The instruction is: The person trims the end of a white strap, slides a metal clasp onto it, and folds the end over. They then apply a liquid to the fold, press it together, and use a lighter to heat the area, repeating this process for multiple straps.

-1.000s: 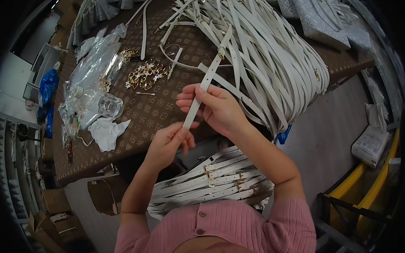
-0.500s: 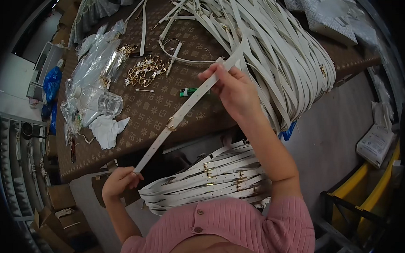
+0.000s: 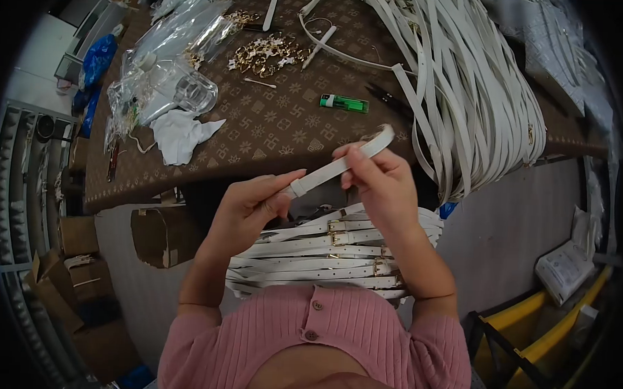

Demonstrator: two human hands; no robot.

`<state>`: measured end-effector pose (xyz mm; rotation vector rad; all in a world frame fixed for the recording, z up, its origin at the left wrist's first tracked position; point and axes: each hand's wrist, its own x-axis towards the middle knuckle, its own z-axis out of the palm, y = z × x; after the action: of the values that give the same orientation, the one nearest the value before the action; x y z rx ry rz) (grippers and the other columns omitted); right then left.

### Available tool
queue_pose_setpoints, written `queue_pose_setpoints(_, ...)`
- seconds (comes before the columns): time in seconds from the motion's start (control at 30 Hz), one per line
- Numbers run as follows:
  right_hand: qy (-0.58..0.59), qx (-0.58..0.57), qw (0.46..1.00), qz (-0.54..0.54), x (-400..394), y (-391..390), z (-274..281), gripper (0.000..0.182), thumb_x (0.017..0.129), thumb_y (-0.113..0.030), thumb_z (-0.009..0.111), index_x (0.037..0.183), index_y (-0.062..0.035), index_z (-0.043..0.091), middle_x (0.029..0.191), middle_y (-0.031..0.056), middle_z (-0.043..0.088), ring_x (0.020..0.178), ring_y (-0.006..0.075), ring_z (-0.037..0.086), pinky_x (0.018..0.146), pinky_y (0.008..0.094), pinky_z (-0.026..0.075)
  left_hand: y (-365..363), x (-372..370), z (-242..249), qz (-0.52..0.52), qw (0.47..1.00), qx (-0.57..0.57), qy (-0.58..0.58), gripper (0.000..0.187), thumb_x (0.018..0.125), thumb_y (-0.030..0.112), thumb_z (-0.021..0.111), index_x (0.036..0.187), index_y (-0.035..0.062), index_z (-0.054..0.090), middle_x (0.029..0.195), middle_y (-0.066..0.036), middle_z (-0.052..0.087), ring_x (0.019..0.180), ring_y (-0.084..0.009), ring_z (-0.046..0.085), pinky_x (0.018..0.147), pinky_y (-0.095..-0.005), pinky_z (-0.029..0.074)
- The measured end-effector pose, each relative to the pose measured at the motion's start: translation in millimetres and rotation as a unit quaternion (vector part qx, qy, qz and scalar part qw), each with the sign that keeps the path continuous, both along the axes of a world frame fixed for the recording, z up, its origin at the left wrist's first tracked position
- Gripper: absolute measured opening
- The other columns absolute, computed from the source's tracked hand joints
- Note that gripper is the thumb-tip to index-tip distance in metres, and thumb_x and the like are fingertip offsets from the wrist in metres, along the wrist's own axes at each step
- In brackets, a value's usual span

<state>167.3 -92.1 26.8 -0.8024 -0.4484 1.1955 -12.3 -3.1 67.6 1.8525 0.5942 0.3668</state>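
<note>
A white belt (image 3: 324, 174) is stretched at a slant between my two hands in front of the table edge. My left hand (image 3: 249, 209) grips its lower part, close to a white loop around the strap. Higher up, my right hand (image 3: 386, 185) pinches it between thumb and fingers, and the belt's end curls over beyond them. Below my hands, a bundle of white belts (image 3: 303, 250) with gold buckles lies across my lap. On the table, a large heap of white straps (image 3: 459, 90) hangs over the right edge.
The brown patterned table (image 3: 259, 134) holds a green lighter (image 3: 344, 103), gold hardware (image 3: 265, 54), a cotton swab (image 3: 260, 83), a white pen-like stick (image 3: 319, 48), a clear bottle (image 3: 195, 91) and a crumpled white tissue (image 3: 183, 136). Cardboard boxes (image 3: 160, 237) stand left; a yellow bin (image 3: 516, 325) stands right.
My left hand has come up and right, my right hand down, so they are closer together. The outstretched strap with its gold buckle now shows only as a short length between them.
</note>
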Motion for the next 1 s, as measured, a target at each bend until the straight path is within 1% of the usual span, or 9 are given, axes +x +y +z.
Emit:
queue_pose_setpoints(0.2, -0.01, -0.011, 0.992, -0.126, 18, -10, -9, 0.019, 0.083, -0.013, 0.058, 0.091, 0.004, 0.06, 0.086, 0.0096, 0.06, 0.062, 0.0094, 0.054, 0.057, 0.0209, 0.044, -3, -10, -6, 0.008, 1.0, -0.003, 0.021, 0.036, 0.081, 0.002, 0.054, 0.117, 0.0025, 0.051, 0.071, -0.004, 0.054, 0.061, -0.0067, 0.047, 0.056, -0.0204, 0.039)
queue_pose_setpoints(0.3, -0.012, -0.025, 0.992, -0.124, 12, -13, -7, 0.019, 0.082, -0.012, 0.059, 0.092, 0.0037, 0.059, 0.084, 0.0094, 0.06, 0.06, 0.0105, 0.056, 0.055, 0.0219, 0.047, -11, 4, -5, 0.049, 0.996, 0.071, 0.035, 0.041, 0.077, 0.0, 0.057, 0.118, 0.0029, 0.05, 0.071, -0.006, 0.054, 0.06, -0.0102, 0.049, 0.057, -0.0221, 0.041)
queue_pose_setpoints(0.37, 0.022, -0.053, 0.996, -0.066, 4, -14, -5, 0.015, 0.081, -0.01, 0.058, 0.09, 0.003, 0.058, 0.079, 0.0084, 0.059, 0.059, 0.0121, 0.058, 0.054, 0.0226, 0.049, -15, 16, -6, 0.046, 0.97, 0.238, 0.004, 0.045, 0.074, 0.0, 0.061, 0.118, 0.0032, 0.05, 0.072, -0.008, 0.053, 0.06, -0.0167, 0.051, 0.059, -0.0244, 0.042)
queue_pose_setpoints(0.47, 0.047, 0.015, 0.993, -0.104, 6, -17, -4, 0.012, 0.081, -0.007, 0.057, 0.088, 0.0026, 0.055, 0.075, 0.0083, 0.058, 0.057, 0.0114, 0.056, 0.051, 0.0219, 0.047, -11, 12, -18, -0.02, 0.965, 0.256, 0.047, 0.051, 0.072, 0.004, 0.064, 0.121, 0.0046, 0.047, 0.077, -0.01, 0.051, 0.063, -0.023, 0.051, 0.061, -0.0269, 0.043)
queue_pose_setpoints(0.67, -0.098, -0.063, 0.977, -0.179, 49, -88, -3, 0.009, 0.078, -0.004, 0.056, 0.083, 0.0021, 0.053, 0.064, 0.008, 0.055, 0.046, 0.0082, 0.047, 0.039, 0.0182, 0.037, -11, 5, -9, -0.26, 0.953, 0.036, 0.152, 0.047, 0.076, 0.007, 0.06, 0.122, 0.0082, 0.047, 0.082, -0.011, 0.051, 0.068, -0.0246, 0.05, 0.062, -0.0292, 0.043)
queue_pose_setpoints(0.83, -0.202, -0.217, 0.914, -0.275, 93, -177, 0, 0.014, 0.076, -0.005, 0.06, 0.086, 0.0027, 0.053, 0.065, 0.0053, 0.055, 0.05, 0.0068, 0.048, 0.043, 0.0185, 0.038, -18, -19, -38, -0.29, 0.95, 0.009, 0.118, 0.042, 0.076, 0.002, 0.059, 0.117, 0.0074, 0.051, 0.082, -0.009, 0.054, 0.071, -0.0229, 0.052, 0.063, -0.0287, 0.043)
queue_pose_setpoints(0.9, -0.493, -0.422, 0.688, -0.325, 94, -184, -1, 0.024, 0.072, -0.007, 0.066, 0.093, 0.0008, 0.055, 0.072, 0.0044, 0.057, 0.057, 0.0119, 0.052, 0.051, 0.0222, 0.042, -21, -24, -40, -0.275, 0.958, -0.006, 0.081, 0.039, 0.076, 0.001, 0.059, 0.114, 0.0069, 0.054, 0.082, -0.009, 0.055, 0.071, -0.0221, 0.053, 0.063, -0.0287, 0.043)
queue_pose_setpoints(0.93, -0.492, -0.423, 0.687, -0.328, 94, -182, -4, 0.024, 0.072, -0.007, 0.066, 0.093, 0.0008, 0.055, 0.072, 0.0044, 0.057, 0.057, 0.0119, 0.052, 0.051, 0.0222, 0.042, -23, -25, -38, -0.272, 0.958, -0.008, 0.094, 0.036, 0.075, 0.0, 0.059, 0.11, 0.0062, 0.056, 0.082, -0.008, 0.055, 0.071, -0.0213, 0.053, 0.062, -0.0282, 0.042)
queue_pose_setpoints(1.0, -0.782, -0.38, 0.374, -0.323, 96, -167, -13, 0.034, 0.068, -0.007, 0.069, 0.099, -0.0032, 0.056, 0.076, 0.0057, 0.058, 0.065, 0.0186, 0.054, 0.061, 0.0276, 0.044, -27, -26, -37, -0.27, 0.957, -0.007, 0.105, 0.033, 0.074, -0.001, 0.059, 0.107, 0.0055, 0.059, 0.082, -0.008, 0.056, 0.071, -0.0205, 0.053, 0.062, -0.0277, 0.042)
